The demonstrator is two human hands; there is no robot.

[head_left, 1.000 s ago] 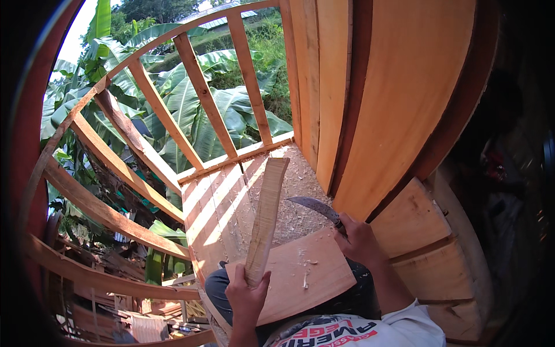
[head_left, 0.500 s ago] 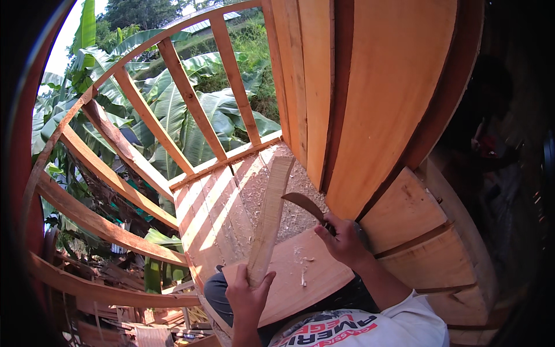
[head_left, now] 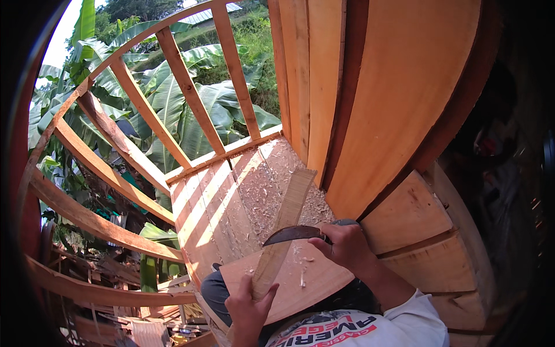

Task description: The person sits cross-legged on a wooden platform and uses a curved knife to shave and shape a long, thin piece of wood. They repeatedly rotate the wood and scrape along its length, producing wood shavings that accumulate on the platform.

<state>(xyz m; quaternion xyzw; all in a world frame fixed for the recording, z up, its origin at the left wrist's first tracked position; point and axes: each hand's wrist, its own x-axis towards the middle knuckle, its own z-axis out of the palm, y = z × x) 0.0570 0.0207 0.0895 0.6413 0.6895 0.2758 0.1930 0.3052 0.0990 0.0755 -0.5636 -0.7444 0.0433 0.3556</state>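
Observation:
My left hand [head_left: 250,303] grips the near end of a flat wooden slat [head_left: 296,196], which slants up and away to the right. In my right hand [head_left: 345,244] is a knife with a dark curved blade [head_left: 292,234], its handle mostly hidden by my fingers. The blade lies across the slat around its middle and seems to touch it. Beneath both, a wide board [head_left: 324,274] rests over my lap, with a few curled shavings [head_left: 303,272] on it.
Wood shavings [head_left: 248,191] litter the plank floor [head_left: 202,214] ahead. A slatted wooden railing [head_left: 188,87] curves along the left, with banana leaves behind it. A tall panelled wooden wall [head_left: 399,87] rises at the right, beside stepped planks [head_left: 410,214].
The knife has come down and left, from beside the slat to across it. The slat's far end has tilted right and lower. My left hand keeps its grip.

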